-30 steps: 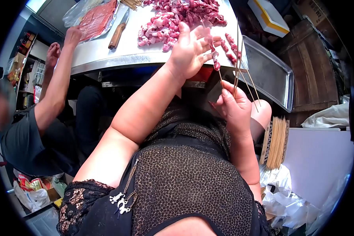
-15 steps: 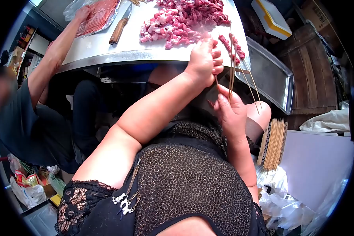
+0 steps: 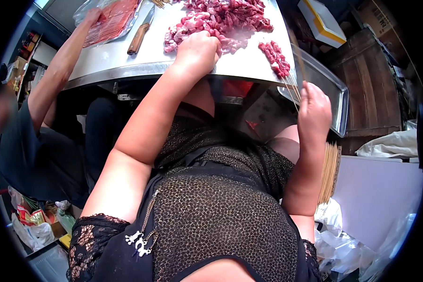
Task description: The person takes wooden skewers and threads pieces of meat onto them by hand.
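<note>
Nearby lies a knife (image 3: 138,38); left hand (image 3: 198,52), grip unclear, meets meat (image 3: 230,21); right hand (image 3: 316,106) pinches skewers (image 3: 299,59).

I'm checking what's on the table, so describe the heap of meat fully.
The heap of meat is many small, raw-looking pieces, moist, piled loosely on the white table. It is pale pink with whitish bits at the near left, darker red farther back. The picture's top edge cuts it off. The left hand is at its near side; whether it grips a piece is hidden.
</note>
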A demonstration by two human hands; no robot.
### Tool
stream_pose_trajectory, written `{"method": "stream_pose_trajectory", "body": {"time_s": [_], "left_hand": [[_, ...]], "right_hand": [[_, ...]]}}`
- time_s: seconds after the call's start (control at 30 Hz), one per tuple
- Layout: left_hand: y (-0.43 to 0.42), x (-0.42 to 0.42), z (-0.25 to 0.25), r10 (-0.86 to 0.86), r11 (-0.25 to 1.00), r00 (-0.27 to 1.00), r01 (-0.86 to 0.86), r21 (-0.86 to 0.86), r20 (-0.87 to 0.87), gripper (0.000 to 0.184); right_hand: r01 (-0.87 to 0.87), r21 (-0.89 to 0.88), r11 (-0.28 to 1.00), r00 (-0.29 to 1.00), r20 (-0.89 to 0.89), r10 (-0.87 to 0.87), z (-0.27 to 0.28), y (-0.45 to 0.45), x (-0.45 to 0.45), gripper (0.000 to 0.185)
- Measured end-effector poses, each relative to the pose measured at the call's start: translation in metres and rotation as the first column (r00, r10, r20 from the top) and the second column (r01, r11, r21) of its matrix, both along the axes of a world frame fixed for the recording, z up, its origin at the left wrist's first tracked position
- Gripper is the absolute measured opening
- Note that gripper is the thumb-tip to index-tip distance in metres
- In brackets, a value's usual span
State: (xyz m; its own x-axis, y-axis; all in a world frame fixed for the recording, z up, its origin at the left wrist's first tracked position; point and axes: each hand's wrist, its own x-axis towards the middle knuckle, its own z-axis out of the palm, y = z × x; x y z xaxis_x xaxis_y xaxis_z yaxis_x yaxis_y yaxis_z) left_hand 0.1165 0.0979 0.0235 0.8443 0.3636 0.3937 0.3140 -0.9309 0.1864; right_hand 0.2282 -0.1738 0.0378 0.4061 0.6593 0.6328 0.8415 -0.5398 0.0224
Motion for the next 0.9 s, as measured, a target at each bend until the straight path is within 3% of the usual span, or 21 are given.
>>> {"method": "stream_pose_trajectory", "body": {"time_s": [0.07,0.1,0.13,0.17,0.2,0.23,0.27,0.33,0.4,0.43,0.67,0.9], "left_hand": [[0.002,0.000,-0.002,-0.023,0.998,0.999,0.025,-0.051,0.035,0.016],[0.002,-0.002,0.000,-0.045,0.994,0.996,0.052,-0.097,0.071,0.016],[0.001,-0.004,0.004,-0.081,0.992,0.985,0.094,-0.081,0.154,0.013],[-0.002,-0.002,0.009,-0.031,0.920,0.971,0.121,-0.373,0.238,0.012],[-0.005,-0.001,0.011,0.043,0.759,0.954,0.163,-0.630,0.298,0.011],[-0.002,0.002,0.003,0.082,0.500,0.881,0.368,-0.784,0.466,0.011],[-0.012,0.002,0.013,0.183,0.257,0.859,0.427,-0.867,0.478,0.017],[-0.016,0.007,0.004,0.307,-0.048,0.819,0.523,-0.851,0.486,0.020],[-0.020,0.007,-0.007,0.349,-0.301,0.821,0.555,-0.776,0.452,0.020],[-0.024,0.007,-0.011,0.373,-0.328,0.811,0.570,-0.753,0.451,0.019],[-0.041,0.006,-0.014,0.351,-0.422,0.824,0.563,-0.710,0.445,0.025],[-0.038,0.002,-0.012,0.455,-0.389,0.772,0.620,-0.681,0.443,0.025]], "right_hand": [[0.151,0.342,0.927,0.866,-0.499,0.043,0.017,-0.006,-0.017,0.026],[0.154,0.396,0.905,0.735,-0.658,0.163,0.029,-0.009,-0.026,0.030],[0.157,0.398,0.904,0.735,-0.658,0.162,0.029,-0.013,-0.032,0.030],[0.155,0.502,0.851,0.491,-0.786,0.375,0.030,-0.016,-0.035,0.028],[0.188,0.590,0.785,0.195,-0.806,0.559,0.030,-0.017,-0.039,0.026],[0.160,0.499,0.852,0.287,-0.849,0.444,0.027,-0.011,-0.048,0.023],[0.150,0.560,0.815,0.108,-0.829,0.549,0.014,-0.007,-0.051,0.022],[0.116,0.568,0.815,0.050,-0.822,0.567,-0.018,0.005,-0.058,0.019],[0.073,0.432,0.899,0.179,-0.892,0.414,-0.036,0.011,-0.057,0.018],[0.053,0.484,0.873,0.306,-0.840,0.447,-0.054,0.017,-0.053,0.016],[0.218,0.508,0.834,0.051,-0.859,0.510,-0.051,0.016,-0.061,0.013],[0.162,0.554,0.816,0.160,-0.831,0.533,-0.047,0.012,-0.068,0.013]]}}
